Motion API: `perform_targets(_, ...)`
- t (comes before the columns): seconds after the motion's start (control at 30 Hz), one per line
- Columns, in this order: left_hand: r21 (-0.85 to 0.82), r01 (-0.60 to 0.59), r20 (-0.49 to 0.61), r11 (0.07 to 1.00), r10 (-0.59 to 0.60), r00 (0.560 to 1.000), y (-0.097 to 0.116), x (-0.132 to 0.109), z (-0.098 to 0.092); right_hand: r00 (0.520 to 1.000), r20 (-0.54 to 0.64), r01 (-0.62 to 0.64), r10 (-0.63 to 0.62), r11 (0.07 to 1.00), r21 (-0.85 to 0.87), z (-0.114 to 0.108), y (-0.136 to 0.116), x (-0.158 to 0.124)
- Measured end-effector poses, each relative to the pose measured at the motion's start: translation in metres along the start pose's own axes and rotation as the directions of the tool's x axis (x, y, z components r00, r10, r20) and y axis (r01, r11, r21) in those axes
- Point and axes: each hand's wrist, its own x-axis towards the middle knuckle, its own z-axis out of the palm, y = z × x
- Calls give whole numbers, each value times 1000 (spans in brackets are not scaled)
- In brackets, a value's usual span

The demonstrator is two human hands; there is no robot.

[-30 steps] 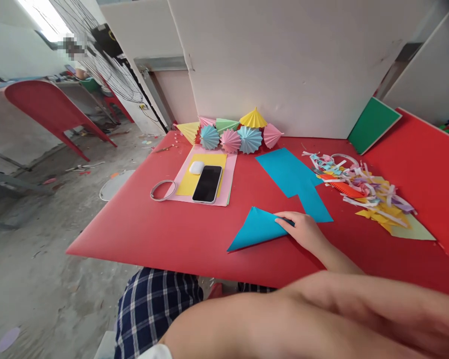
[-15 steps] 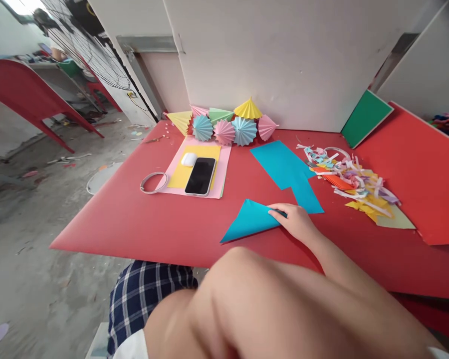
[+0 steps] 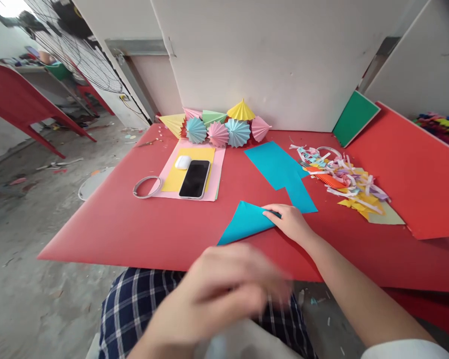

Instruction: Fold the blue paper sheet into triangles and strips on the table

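My right hand (image 3: pixel 288 221) grips the right end of a folded blue sheet of paper (image 3: pixel 245 224), thumb and fingers pinching its upper edge. The paper lies on the red tabletop near its front edge, creased into a pointed shape. My left hand (image 3: pixel 228 284) is in the air close to the camera, in front of the table edge and over my lap. It is smeared by motion, so its fingers cannot be read. Just beyond my right hand lie more flat blue paper pieces (image 3: pixel 275 162).
Folded paper umbrellas (image 3: pixel 219 133) stand along the wall. A phone (image 3: pixel 194 178) and a white case (image 3: pixel 182 162) rest on yellow and pink sheets, with a ring-shaped band (image 3: pixel 147 187) on the left. Paper scraps (image 3: pixel 344 177) and a red board (image 3: pixel 415 174) are at the right.
My left arm, which crossed close in front of the camera, has drawn back, so the left hand now shows over my lap. My right hand stays on the folded blue paper.
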Motion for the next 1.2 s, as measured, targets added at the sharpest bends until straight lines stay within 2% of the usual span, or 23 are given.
perform_targets(0.07,-9,-102,93,995,102,990,-3,3,33,1000,5,5,-5,1000,-15,0,-1,0)
perform_targets(0.13,8,-154,206,988,149,967,-7,4,66,1000,14,9,-8,999,-31,1,-1,-1)
perform_targets(0.2,57,-135,292,989,113,950,-11,2,90,1000,19,8,-7,999,-47,2,-1,-3)
perform_targets(0.27,86,-118,344,989,81,935,-14,-1,102,1000,19,1,0,998,-70,3,-2,-5)
perform_targets(0.43,117,-141,427,983,78,901,-18,10,99,1000,4,-3,3,995,-98,2,-5,-7)
perform_targets(0.6,117,-265,456,957,185,870,-28,26,100,1000,22,-10,13,993,-115,1,-9,-6)
perform_targets(0.77,128,-292,416,948,216,883,-34,24,106,998,62,-16,24,993,-119,1,-10,-11)
perform_targets(1.0,104,-283,402,954,220,889,-28,15,100,981,191,-13,36,993,-119,-8,-17,-19)
perform_targets(1.2,141,-248,376,959,180,909,-22,13,101,983,184,-6,19,998,-69,-8,-17,-23)
